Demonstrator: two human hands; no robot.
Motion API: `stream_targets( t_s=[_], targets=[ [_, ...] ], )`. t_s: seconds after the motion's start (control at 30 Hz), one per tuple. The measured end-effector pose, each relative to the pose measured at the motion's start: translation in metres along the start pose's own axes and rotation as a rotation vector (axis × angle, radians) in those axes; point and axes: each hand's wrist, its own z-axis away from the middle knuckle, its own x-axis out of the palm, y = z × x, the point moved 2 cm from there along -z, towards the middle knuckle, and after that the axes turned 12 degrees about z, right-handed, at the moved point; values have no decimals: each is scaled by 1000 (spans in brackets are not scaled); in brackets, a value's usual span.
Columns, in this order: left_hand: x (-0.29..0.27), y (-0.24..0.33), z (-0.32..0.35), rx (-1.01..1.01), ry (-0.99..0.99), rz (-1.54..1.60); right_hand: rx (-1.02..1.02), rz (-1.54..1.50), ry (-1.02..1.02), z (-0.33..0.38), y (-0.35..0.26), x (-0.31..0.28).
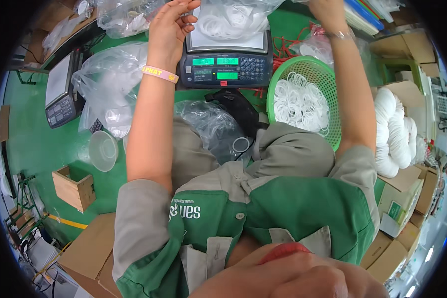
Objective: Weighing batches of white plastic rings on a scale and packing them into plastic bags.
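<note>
A clear bag of white rings is held open over a weighing scale by 2 hands.

The green table carries the grey scale, and beside it stands a green basket of loose white rings. Over the scale's platform the clear plastic bag is held; it is judged light, limp and slippery, best gripped by bunched film at its mouth. The left hand is seen with fingers curled, pinching the bag's edge. The right hand is raised at the bag's far side; its fingers are cut off, so their state cannot be told.
</note>
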Motion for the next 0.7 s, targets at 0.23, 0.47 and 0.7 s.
stream_targets(
  t_s=[0.23, 0.47, 0.7],
  targets=[
    [-14, 16, 1, 27, 43, 55, -303, -281, 198, 13, -79, -25],
    [-25, 28, 4, 58, 57, 25, 13, -146, -74, 151, 51, 99],
    [-24, 15, -2, 66, 16, 7, 449, -243, -877, 378, 105, 196]
  ],
)
